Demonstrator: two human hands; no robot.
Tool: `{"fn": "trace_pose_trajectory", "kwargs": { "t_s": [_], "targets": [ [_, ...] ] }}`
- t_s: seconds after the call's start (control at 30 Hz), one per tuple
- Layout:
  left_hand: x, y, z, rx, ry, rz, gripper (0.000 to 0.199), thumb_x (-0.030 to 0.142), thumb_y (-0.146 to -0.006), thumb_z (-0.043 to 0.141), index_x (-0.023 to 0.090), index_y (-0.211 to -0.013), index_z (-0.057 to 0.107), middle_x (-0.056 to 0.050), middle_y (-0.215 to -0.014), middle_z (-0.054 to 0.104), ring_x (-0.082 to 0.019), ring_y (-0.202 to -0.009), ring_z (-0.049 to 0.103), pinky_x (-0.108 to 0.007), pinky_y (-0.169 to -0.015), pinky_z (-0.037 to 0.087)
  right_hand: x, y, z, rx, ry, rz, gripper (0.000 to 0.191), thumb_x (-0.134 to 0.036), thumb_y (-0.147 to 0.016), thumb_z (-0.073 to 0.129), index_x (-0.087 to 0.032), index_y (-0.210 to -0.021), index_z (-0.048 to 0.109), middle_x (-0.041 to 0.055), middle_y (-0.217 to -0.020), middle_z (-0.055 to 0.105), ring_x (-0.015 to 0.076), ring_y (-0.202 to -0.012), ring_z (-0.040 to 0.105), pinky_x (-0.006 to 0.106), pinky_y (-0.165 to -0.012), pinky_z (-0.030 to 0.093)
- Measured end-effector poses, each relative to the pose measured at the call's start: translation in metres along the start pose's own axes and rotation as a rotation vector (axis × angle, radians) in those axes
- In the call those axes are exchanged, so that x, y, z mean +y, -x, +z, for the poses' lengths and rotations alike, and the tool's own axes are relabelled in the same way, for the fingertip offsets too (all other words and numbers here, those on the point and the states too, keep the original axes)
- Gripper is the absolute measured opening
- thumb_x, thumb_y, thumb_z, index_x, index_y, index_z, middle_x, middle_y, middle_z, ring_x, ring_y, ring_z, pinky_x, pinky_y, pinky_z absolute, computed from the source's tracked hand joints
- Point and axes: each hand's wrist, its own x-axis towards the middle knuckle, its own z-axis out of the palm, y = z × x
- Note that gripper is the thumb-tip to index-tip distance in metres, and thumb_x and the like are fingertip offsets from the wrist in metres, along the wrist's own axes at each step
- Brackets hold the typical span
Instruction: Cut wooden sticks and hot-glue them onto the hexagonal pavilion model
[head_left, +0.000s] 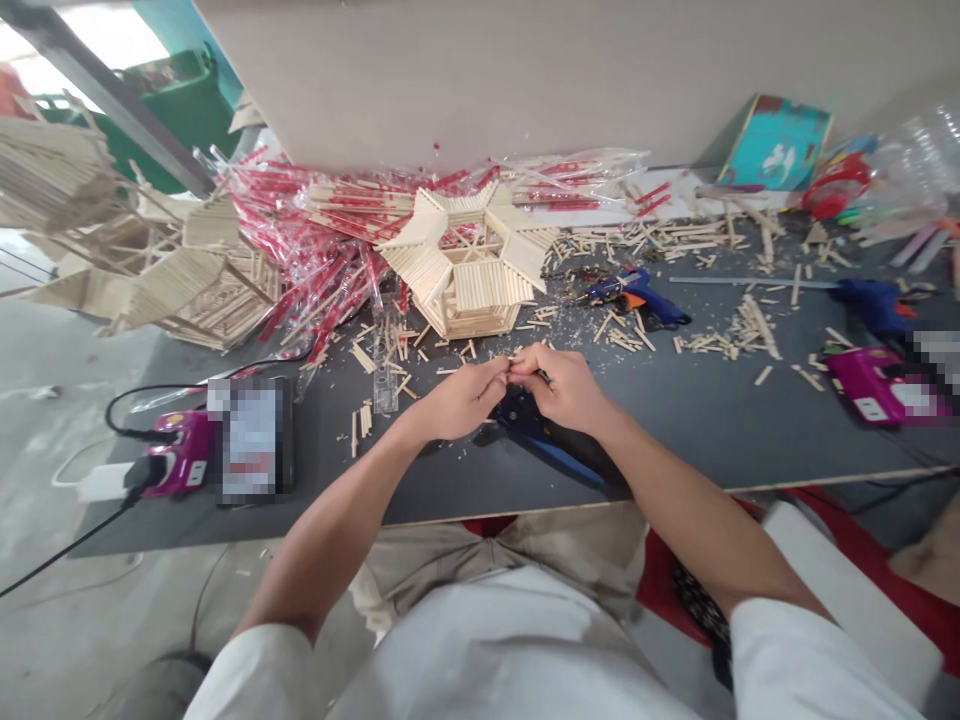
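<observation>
My left hand [466,398] and my right hand [559,388] meet over the middle of the table, fingertips pinched together. Whatever sits between them is too small and covered to name. Beneath my right hand lies a blue-handled cutting tool [551,445], its head partly hidden by my fingers. Just beyond my hands stands a star-shaped model [491,285] built of thin wooden sticks, with slatted roof panels around an open centre. Short cut stick pieces [622,330] are scattered near it.
A larger stick model [165,280] stands at the left. Wrapped sticks [300,240] are heaped at the back. Blue glue guns [637,295] lie to the right. A phone [255,440] and purple power strips [180,455] with cables sit along the left and right.
</observation>
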Motion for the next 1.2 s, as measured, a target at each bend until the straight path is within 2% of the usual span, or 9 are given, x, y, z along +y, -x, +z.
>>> {"fn": "trace_pose_trajectory", "kwargs": {
  "t_s": [0.13, 0.4, 0.57, 0.7, 1.0, 1.1, 1.2],
  "targets": [
    [0.001, 0.0, 0.0, -0.031, 0.113, -0.025, 0.023, 0.03, -0.11, 0.032, 0.023, -0.091, 0.043, 0.006, -0.069, 0.039, -0.013, -0.059, 0.034, -0.028, -0.062, 0.031, 0.0, 0.001, -0.002, -0.009, 0.019, 0.002, 0.011, -0.021, -0.102, 0.063, -0.026, -0.092, 0.059, 0.0011, -0.087, 0.076, 0.0179, -0.077, 0.073, 0.029, -0.068, 0.056],
    [0.006, 0.001, -0.01, -0.061, -0.251, -0.028, 0.018, 0.031, -0.107, 0.038, 0.024, -0.091, 0.042, 0.003, -0.073, 0.047, -0.015, -0.063, 0.042, -0.031, -0.066, 0.029, -0.001, -0.001, -0.003, -0.037, -0.016, 0.041, 0.011, -0.024, -0.102, 0.062, -0.026, -0.091, 0.061, 0.0023, -0.088, 0.077, 0.0188, -0.079, 0.074, 0.031, -0.07, 0.057],
    [0.007, 0.003, -0.011, -0.066, -0.35, -0.033, 0.018, 0.032, -0.108, 0.036, 0.024, -0.092, 0.041, 0.002, -0.073, 0.049, -0.017, -0.063, 0.043, -0.032, -0.065, 0.026, -0.003, -0.002, -0.003, -0.031, -0.026, 0.007, 0.013, -0.021, -0.102, 0.063, -0.026, -0.091, 0.06, 0.0011, -0.088, 0.078, 0.0176, -0.078, 0.075, 0.029, -0.07, 0.057],
    [0.008, 0.005, -0.006, -0.022, -0.353, -0.019, 0.016, 0.03, -0.107, 0.036, 0.025, -0.093, 0.041, 0.002, -0.072, 0.048, -0.018, -0.063, 0.045, -0.032, -0.065, 0.026, -0.002, 0.002, -0.003, -0.022, 0.015, -0.029, 0.012, -0.016, -0.102, 0.062, -0.026, -0.096, 0.061, 0.001, -0.093, 0.078, 0.0171, -0.083, 0.076, 0.029, -0.072, 0.058],
    [0.002, 0.004, -0.001, 0.037, -0.172, 0.011, 0.024, 0.027, -0.109, 0.035, 0.024, -0.085, 0.035, 0.005, -0.07, 0.04, -0.014, -0.062, 0.037, -0.03, -0.065, 0.029, -0.005, 0.002, -0.003, -0.046, 0.118, -0.078, 0.013, -0.021, -0.105, 0.058, -0.027, -0.095, 0.063, 0.0019, -0.093, 0.078, 0.0185, -0.087, 0.075, 0.033, -0.077, 0.061],
    [-0.001, 0.002, 0.001, 0.097, -0.063, 0.02, 0.03, 0.035, -0.111, 0.036, 0.023, -0.084, 0.041, 0.004, -0.07, 0.043, -0.013, -0.061, 0.038, -0.029, -0.064, 0.032, -0.005, 0.0, -0.002, 0.025, -0.002, -0.008, 0.005, -0.024, -0.104, 0.063, -0.025, -0.099, 0.064, 0.0026, -0.095, 0.077, 0.0153, -0.08, 0.074, 0.028, -0.073, 0.059],
    [-0.002, 0.0, 0.001, 0.093, 0.249, 0.016, 0.041, 0.046, -0.113, 0.034, 0.019, -0.089, 0.053, 0.004, -0.067, 0.048, -0.011, -0.057, 0.043, -0.026, -0.058, 0.037, -0.007, -0.001, -0.003, 0.078, -0.205, 0.146, 0.009, -0.03, -0.102, 0.071, -0.024, -0.101, 0.064, -0.0002, -0.087, 0.074, 0.0107, -0.065, 0.067, 0.025, -0.062, 0.055]
  ]
}}
